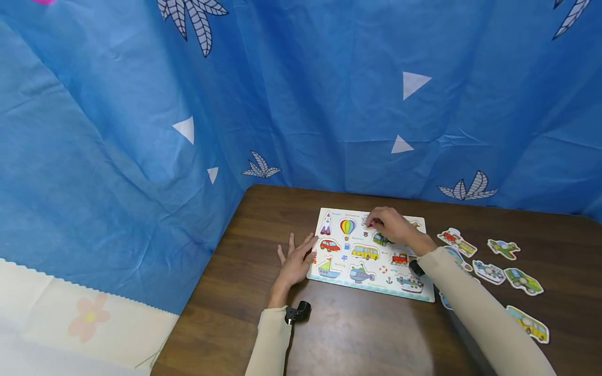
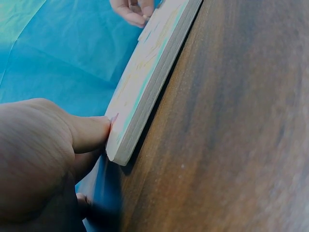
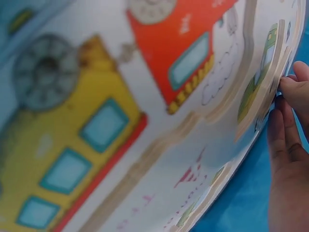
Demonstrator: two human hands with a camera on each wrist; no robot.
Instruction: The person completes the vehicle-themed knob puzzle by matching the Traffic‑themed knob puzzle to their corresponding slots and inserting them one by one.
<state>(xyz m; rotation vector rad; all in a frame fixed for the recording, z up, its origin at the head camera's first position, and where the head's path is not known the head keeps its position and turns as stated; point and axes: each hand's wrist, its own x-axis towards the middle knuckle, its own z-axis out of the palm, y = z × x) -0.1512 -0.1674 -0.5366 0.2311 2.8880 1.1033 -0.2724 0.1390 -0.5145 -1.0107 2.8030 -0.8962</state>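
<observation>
A white wooden puzzle board (image 1: pixel 345 269) with vehicle pictures in cut outlines lies on the table. My left hand (image 1: pixel 296 263) rests at its left edge with fingers spread; in the left wrist view the thumb (image 2: pixel 91 133) touches the board near its corner. At the board's far side, my right hand (image 1: pixel 390 224) pinches a small puzzle piece (image 1: pixel 368 223) with thumb and fingertips, over the upper middle outline; fingers hide much of it. The right wrist view has the right hand (image 3: pixel 292 111) close against the board's surface, beyond the printed bus (image 3: pixel 72 150) and red train (image 3: pixel 178 53).
Right of the board lie several loose pieces, among them a red train (image 1: pixel 457 242), a green plane (image 1: pixel 503 249), a green car (image 1: pixel 523 281) and a yellow bus (image 1: pixel 529 324). My right forearm crosses over some. A blue curtain (image 1: pixel 305 104) hangs behind the brown table (image 1: pixel 226 292).
</observation>
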